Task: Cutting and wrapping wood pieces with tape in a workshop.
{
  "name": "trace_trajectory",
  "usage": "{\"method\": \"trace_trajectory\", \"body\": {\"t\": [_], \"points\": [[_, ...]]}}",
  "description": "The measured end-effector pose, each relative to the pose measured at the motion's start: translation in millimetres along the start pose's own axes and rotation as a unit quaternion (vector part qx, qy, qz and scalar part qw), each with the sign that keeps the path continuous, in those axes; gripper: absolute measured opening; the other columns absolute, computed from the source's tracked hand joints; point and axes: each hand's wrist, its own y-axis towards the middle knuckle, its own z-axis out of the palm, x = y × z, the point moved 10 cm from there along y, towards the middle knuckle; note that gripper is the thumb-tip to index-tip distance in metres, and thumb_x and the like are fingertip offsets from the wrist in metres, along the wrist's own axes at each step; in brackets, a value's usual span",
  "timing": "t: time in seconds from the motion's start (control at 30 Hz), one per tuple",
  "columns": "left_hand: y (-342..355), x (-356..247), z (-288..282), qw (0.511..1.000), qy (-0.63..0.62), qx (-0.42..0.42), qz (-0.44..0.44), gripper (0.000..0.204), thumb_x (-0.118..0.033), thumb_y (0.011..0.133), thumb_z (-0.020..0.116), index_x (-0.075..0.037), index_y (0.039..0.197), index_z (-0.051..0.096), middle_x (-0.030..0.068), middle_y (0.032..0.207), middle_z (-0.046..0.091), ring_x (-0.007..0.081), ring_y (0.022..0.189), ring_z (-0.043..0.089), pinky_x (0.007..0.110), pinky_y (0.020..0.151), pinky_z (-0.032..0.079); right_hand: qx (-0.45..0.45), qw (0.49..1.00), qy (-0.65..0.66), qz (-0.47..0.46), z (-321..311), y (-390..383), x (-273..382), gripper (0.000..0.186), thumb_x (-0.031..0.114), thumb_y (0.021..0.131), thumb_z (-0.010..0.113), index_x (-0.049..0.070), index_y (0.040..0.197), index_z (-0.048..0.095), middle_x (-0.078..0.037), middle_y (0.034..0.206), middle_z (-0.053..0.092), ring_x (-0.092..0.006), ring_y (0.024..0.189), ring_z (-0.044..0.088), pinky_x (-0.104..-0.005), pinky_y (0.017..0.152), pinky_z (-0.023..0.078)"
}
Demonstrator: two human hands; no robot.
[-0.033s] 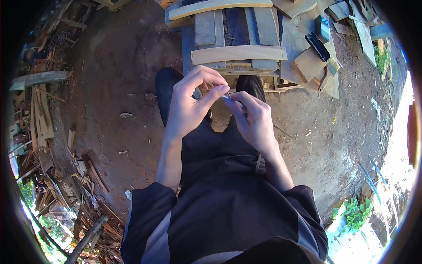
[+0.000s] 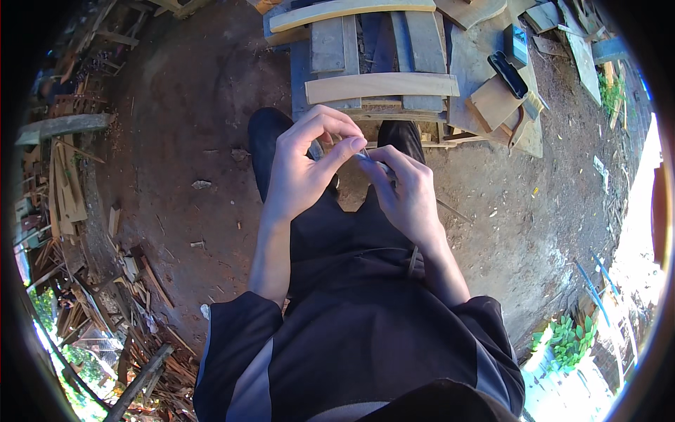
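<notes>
In front of my body, above my lap, both hands meet at a small, thin, grey metallic-looking object (image 2: 364, 154). My left hand (image 2: 309, 158) pinches its far end between thumb and fingertips. The other end sits in the closed fingers of my right hand (image 2: 411, 186). Most of the object is covered by the fingers, so its kind cannot be told. Just beyond my hands, a curved pale wooden piece (image 2: 380, 86) lies across grey boards (image 2: 327, 46).
A second curved wooden strip (image 2: 351, 13) lies farther back. To the right are an open black case (image 2: 508, 74), a blue box (image 2: 516, 46) and a wood block (image 2: 496, 102). Scrap wood (image 2: 67, 183) is piled at the left. Bare earth floor (image 2: 176, 176) surrounds my legs.
</notes>
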Motion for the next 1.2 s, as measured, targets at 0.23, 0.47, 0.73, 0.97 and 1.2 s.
{"method": "trace_trajectory", "body": {"t": [0.23, 0.47, 0.73, 0.97, 1.2], "points": [[-17.9, -3.0, -11.8, 0.995, -0.072, -0.054, 0.031, 0.008, -0.008, 0.090, 0.074, -0.004, 0.091, 0.067, 0.0067, 0.101, 0.068, 0.0150, 0.095, 0.062, 0.029, 0.084, 0.048, -0.030, 0.994, 0.073, 0.078, -1.2, 1.1, -23.9, 0.010, 0.006, 0.096, 0.066, -0.001, 0.103, 0.064, -0.016, 0.083, 0.071, -0.0250, 0.073, 0.073, -0.0324, 0.066, 0.054], [-35.0, -5.0, -2.0, 0.990, -0.131, -0.053, 0.023, 0.007, -0.004, 0.093, 0.070, -0.003, 0.091, 0.063, 0.0104, 0.099, 0.071, 0.0172, 0.093, 0.066, 0.032, 0.089, 0.050, -0.023, 0.982, 0.146, 0.117, 4.4, 3.1, -36.7, 0.011, 0.005, 0.101, 0.059, -0.002, 0.108, 0.064, -0.005, 0.084, 0.070, -0.0070, 0.072, 0.063, -0.0220, 0.065, 0.049], [-49.9, 24.2, -4.8, 0.958, -0.250, -0.130, -0.049, 0.010, -0.007, 0.100, 0.061, -0.003, 0.097, 0.053, 0.0125, 0.093, 0.068, 0.0153, 0.089, 0.064, 0.030, 0.086, 0.050, 0.042, 0.925, 0.337, 0.169, 18.5, 2.2, -43.4, 0.014, 0.007, 0.103, 0.056, -0.001, 0.114, 0.060, -0.006, 0.097, 0.069, -0.0051, 0.077, 0.058, -0.0199, 0.064, 0.044], [-58.8, 80.6, 23.5, 0.905, -0.349, -0.145, -0.197, 0.013, -0.014, 0.101, 0.063, -0.004, 0.099, 0.055, 0.0065, 0.090, 0.066, 0.0107, 0.083, 0.061, 0.025, 0.077, 0.048, 0.094, 0.916, 0.371, 0.117, 16.2, 11.3, -16.8, 0.012, 0.005, 0.102, 0.058, -0.002, 0.112, 0.059, -0.005, 0.096, 0.064, -0.0066, 0.078, 0.061, -0.0207, 0.066, 0.046], [-51.2, 79.6, 39.1, 0.919, -0.324, -0.053, -0.217, 0.019, -0.020, 0.099, 0.068, -0.004, 0.097, 0.058, 0.0033, 0.088, 0.066, 0.0067, 0.081, 0.060, 0.024, 0.076, 0.049, 0.108, 0.932, 0.333, 0.096, 16.7, 5.8, -11.5, 0.011, 0.006, 0.099, 0.064, -0.003, 0.105, 0.062, -0.003, 0.091, 0.062, -0.0075, 0.076, 0.064, -0.0218, 0.064, 0.049]]}}
